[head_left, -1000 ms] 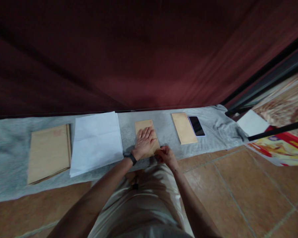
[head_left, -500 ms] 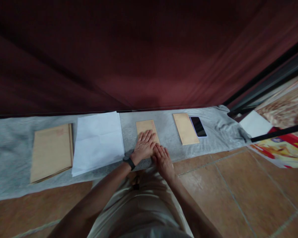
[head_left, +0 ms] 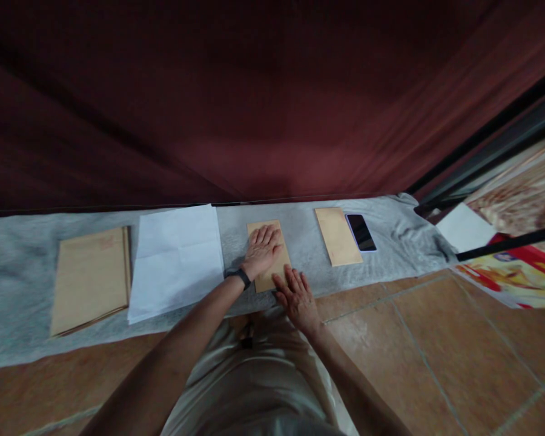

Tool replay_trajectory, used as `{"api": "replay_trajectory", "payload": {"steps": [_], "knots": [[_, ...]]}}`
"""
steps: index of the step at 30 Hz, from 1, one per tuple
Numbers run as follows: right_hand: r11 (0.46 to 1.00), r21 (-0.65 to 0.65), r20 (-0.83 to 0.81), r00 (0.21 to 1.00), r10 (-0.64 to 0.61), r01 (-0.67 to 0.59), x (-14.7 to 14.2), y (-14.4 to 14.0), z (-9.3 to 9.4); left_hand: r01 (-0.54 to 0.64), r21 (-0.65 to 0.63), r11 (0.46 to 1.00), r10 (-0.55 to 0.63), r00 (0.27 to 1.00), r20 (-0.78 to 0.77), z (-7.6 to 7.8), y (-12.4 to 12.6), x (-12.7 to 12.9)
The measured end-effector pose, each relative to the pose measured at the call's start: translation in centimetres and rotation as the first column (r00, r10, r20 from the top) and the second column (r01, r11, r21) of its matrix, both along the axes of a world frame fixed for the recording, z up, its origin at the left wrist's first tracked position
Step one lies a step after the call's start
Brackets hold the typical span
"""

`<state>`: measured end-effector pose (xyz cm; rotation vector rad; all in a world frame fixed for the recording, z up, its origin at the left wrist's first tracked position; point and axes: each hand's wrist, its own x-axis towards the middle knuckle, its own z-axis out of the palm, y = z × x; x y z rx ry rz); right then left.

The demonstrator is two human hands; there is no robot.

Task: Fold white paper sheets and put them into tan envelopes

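A brown paper envelope (head_left: 267, 281) lies flat on the grey cloth in front of me. My left hand (head_left: 262, 248), with a dark band at the wrist, rests palm down on its upper part, fingers stretched out. At the envelope's lower right corner my right hand (head_left: 297, 298) lies with its fingers spread, the tips touching or close to the edge. Neither hand grasps anything. Part of the envelope is hidden under the left hand.
White paper sheets (head_left: 177, 263) lie left of the envelope, with a stack of brown envelopes (head_left: 91, 278) beyond. To the right are another brown envelope (head_left: 338, 236) and a phone (head_left: 361, 232). A dark red curtain (head_left: 254, 121) hangs behind the grey cloth (head_left: 300, 242).
My left hand has slid up and slightly left on the envelope. My right hand has drawn away from it, a little lower and apart, uncovering the envelope's lower part.
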<state>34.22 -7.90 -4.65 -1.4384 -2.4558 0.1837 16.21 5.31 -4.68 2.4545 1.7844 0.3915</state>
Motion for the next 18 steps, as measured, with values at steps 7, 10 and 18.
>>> {"api": "replay_trajectory", "payload": {"steps": [7,10,18], "knots": [[1.0,0.001,0.013,1.0,0.003,-0.003,0.0,-0.2,0.1,0.0,-0.021,1.0,0.0,1.0,0.008,0.4,1.6,0.0],[1.0,0.003,0.009,1.0,-0.007,0.007,-0.1,-0.3,0.2,-0.006,-0.019,1.0,0.007,1.0,0.014,0.3,1.8,0.1],[0.999,0.03,0.012,0.999,-0.036,0.036,-0.4,-0.4,-0.8,0.009,-0.006,1.0,-0.009,1.0,0.012,-0.2,-0.1,0.4]]}}
